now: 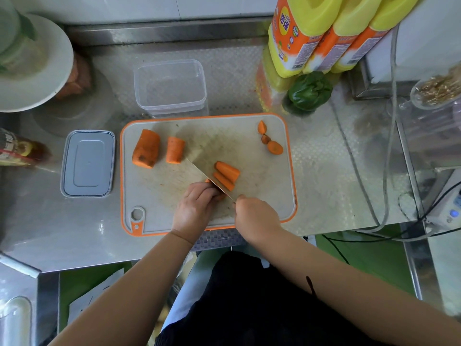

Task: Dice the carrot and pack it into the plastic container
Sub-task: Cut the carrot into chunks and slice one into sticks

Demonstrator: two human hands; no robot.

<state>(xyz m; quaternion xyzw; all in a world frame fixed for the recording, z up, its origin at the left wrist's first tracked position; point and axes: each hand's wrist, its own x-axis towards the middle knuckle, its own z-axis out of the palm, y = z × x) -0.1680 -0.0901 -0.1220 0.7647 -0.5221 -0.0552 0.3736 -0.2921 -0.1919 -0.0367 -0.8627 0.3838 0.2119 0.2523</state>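
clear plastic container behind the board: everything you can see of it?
The plastic container is a clear, rectangular tub with rounded corners and a thicker rim, apparently thin plastic. It stands upright and open on the steel counter, just beyond the far edge of the cutting board; whether they touch is unclear. It looks empty. Neither hand touches it. A grey-blue lid, probably its own, lies left of the board.

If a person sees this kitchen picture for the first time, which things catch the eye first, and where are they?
First the orange carrot chunks on the orange-rimmed cutting board at centre, where the right hand drives a knife through strips that the left hand steadies. Behind the board stands the empty clear plastic container; three yellow bottles stand at the back right.
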